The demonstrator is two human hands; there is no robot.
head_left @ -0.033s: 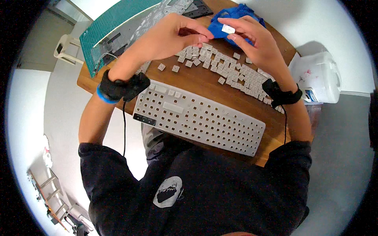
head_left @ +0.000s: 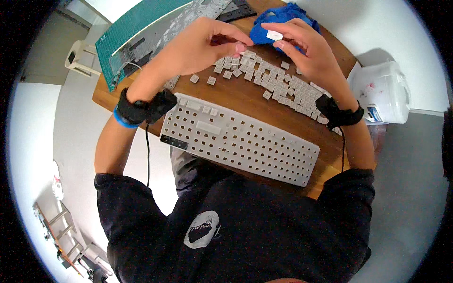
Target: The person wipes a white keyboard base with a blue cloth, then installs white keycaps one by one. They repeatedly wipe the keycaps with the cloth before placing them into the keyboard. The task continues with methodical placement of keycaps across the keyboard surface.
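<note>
My right hand [head_left: 306, 52] pinches a white keycap [head_left: 274, 35] between thumb and fingers, held over a crumpled blue cloth [head_left: 283, 21]. My left hand [head_left: 198, 45] is raised beside it, its fingertips pinched on the cloth's near edge. Below both hands lies a spread of several loose white keycaps [head_left: 278, 82] on the wooden table [head_left: 236, 101]. A white keyboard frame [head_left: 240, 141] lies at the table's near edge, most of its key sockets bare and a few caps seated at its left end. Both wrists wear black bands.
A green cutting mat [head_left: 134, 28] lies at the far left with a clear patterned sheet [head_left: 188, 19] on it. A white lidded plastic tub [head_left: 382, 92] stands off the table's right side. A white stool [head_left: 78, 56] stands on the floor at the left.
</note>
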